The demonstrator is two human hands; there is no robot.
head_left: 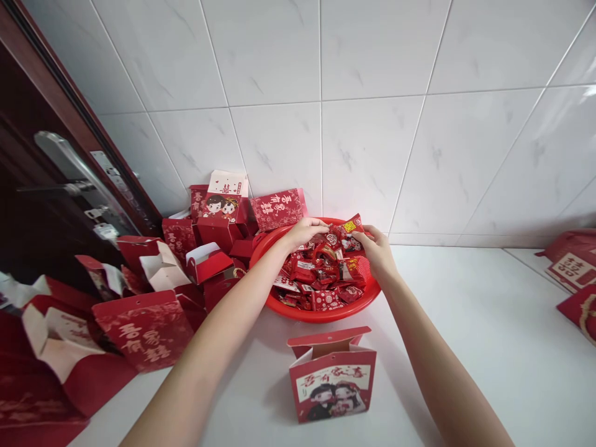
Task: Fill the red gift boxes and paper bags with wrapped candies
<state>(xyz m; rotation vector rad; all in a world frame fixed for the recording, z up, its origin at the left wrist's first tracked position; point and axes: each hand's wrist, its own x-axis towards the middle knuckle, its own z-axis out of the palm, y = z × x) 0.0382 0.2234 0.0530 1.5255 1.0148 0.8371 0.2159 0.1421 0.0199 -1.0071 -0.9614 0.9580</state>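
A round red plastic basin (302, 313) is heaped with small wrapped sweets (326, 273), mostly red. My right hand (376, 248), at the basin's right rim, pinches a red sweet packet (352, 223) with yellow print. My left hand (305, 233) reaches over the back of the basin with its fingers closed together among the sweets; what they grip, if anything, is hidden. Between my forearms, in front of the basin, a red gift box (333, 385) with a cartoon couple stands upright, its top flaps open.
Many red paper gift boxes (144, 329), several with open flaps, crowd the left side of the white table (465, 323). More red packages (575, 267) lie at the right edge. A tiled wall (372, 143) stands behind; a dark door with a metal handle (69, 164) is at left.
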